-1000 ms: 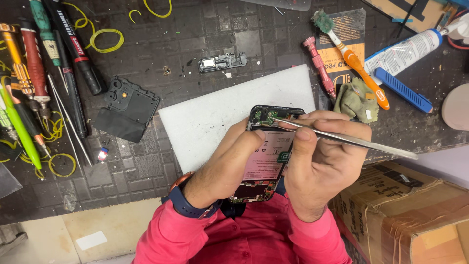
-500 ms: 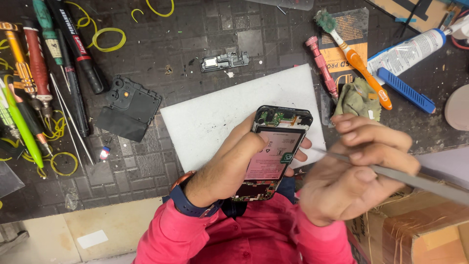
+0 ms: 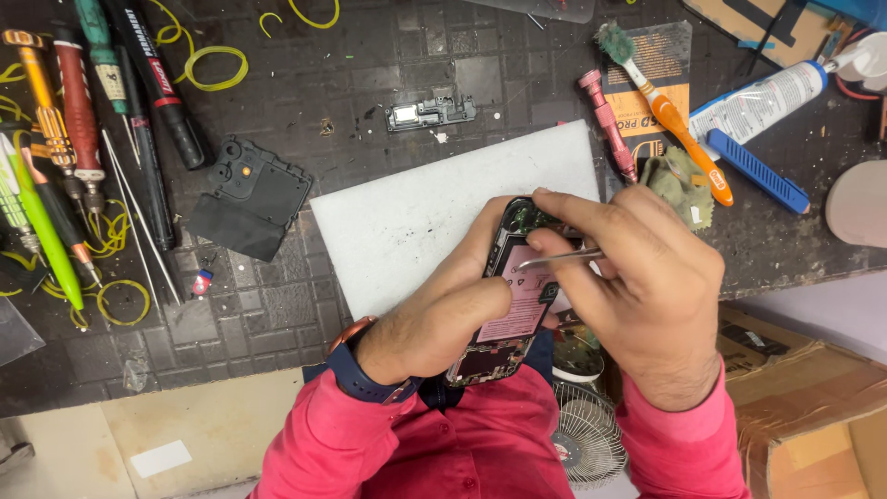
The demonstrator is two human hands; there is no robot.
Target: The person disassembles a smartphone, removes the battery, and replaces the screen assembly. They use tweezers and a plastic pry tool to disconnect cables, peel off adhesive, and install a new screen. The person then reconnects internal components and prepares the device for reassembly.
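You work at a dark, gridded bench mat (image 3: 277, 314), scuffed and dusty, with a white foam sheet (image 3: 407, 222) laid across its middle. Along the mat's left edge lies a row of screwdrivers (image 3: 83, 120) with red, orange, green and black handles, among loose yellow rubber bands (image 3: 214, 66). A black plastic phone cover (image 3: 251, 196) rests just left of the white sheet, and a small grey component (image 3: 431, 113) lies above it. At upper right sit a toothbrush (image 3: 667, 109) with an orange handle, a pink tool (image 3: 606, 122), a blue tool (image 3: 758, 171) and a white tube (image 3: 758, 100). A cardboard box (image 3: 813, 397) stands beside your right arm, below the bench edge; what it holds cannot be made out.

Your left hand (image 3: 434, 319) wraps around an opened phone (image 3: 513, 296), its back removed and pink-labelled battery exposed, held over the near edge of the white sheet. Your right hand (image 3: 647, 277) pinches a pair of metal tweezers (image 3: 559, 259), fingers closed around them, their tips over the phone's upper half. A small wire fan guard (image 3: 587, 434) shows under your wrists, against your pink sleeves.
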